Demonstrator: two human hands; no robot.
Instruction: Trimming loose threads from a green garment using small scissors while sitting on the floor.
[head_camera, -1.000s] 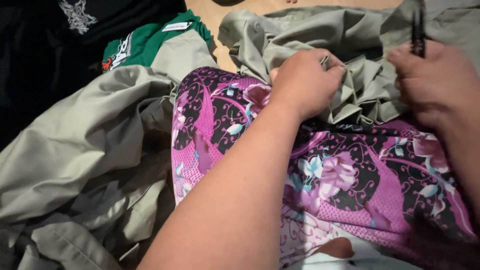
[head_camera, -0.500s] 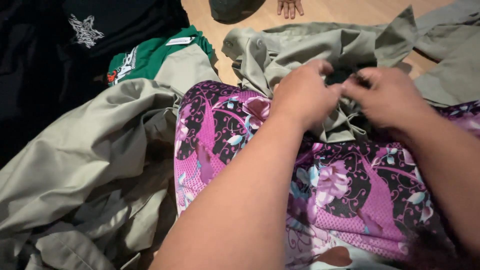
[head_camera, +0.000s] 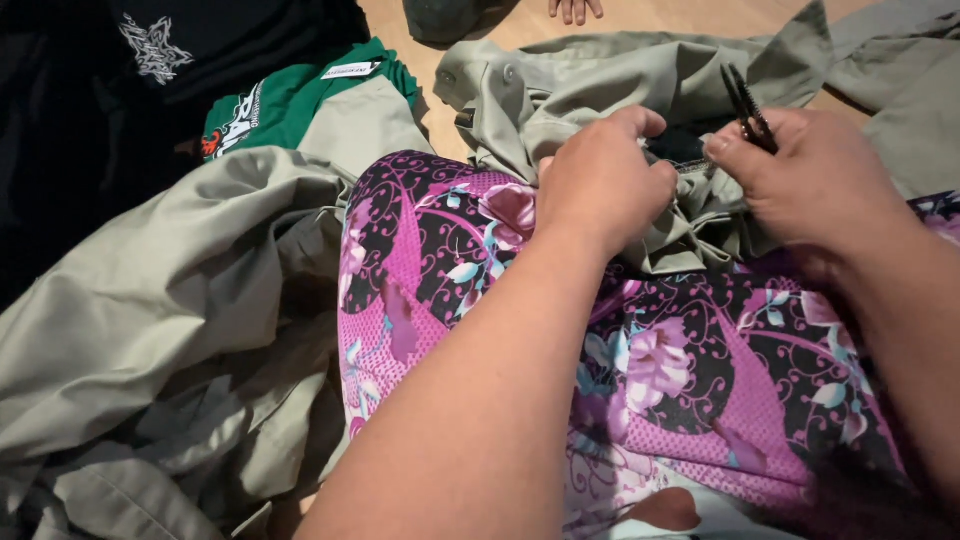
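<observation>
Head view is showing the left hand (head_camera: 600, 185) bunching a fold of the khaki garment (head_camera: 600, 85), fingers curled tight on the cloth right of centre. Just beside it, the right hand (head_camera: 815, 180) is gripping small dark snips (head_camera: 748, 108), their blades pointing away toward the far edge, and is also pressing on the gathered cloth; a dark patch (head_camera: 680, 148) is showing between the two hands. Both hands are resting over a lap covered in purple floral fabric (head_camera: 640, 370). As a judgement, the trimming on this garment is looking under way rather than finished, since the cloth is held gathered and the snips are in hand; how much is left cannot be told. Farther left, a second khaki piece (head_camera: 150, 310) is lying crumpled, with a green shirt (head_camera: 290, 105) and a black printed shirt (head_camera: 200, 50) beyond, on a wooden floor (head_camera: 640, 22).
</observation>
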